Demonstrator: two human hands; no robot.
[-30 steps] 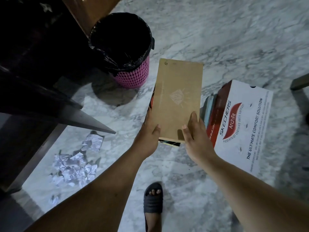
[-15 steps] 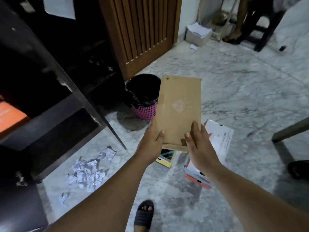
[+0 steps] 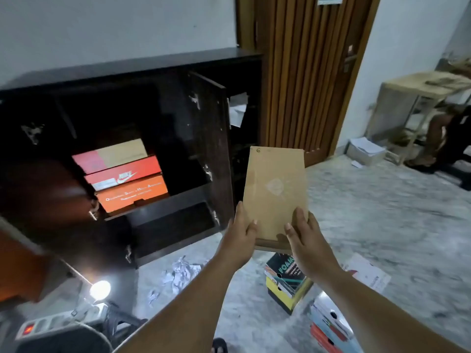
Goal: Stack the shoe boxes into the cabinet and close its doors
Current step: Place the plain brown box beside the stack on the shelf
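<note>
— So where does it go?
— On the three boxes [image 3: 122, 174] in the cabinet [image 3: 127, 70]; the door [image 3: 211, 149] stands open. Left hand [image 3: 239, 233] and right hand [image 3: 305, 240] grip the brown box [image 3: 274, 192] at its near end, midair. Keep it level.
— Obstacles?
— Paper scraps [image 3: 178, 273] and floor boxes [image 3: 288, 284] underfoot.
</note>
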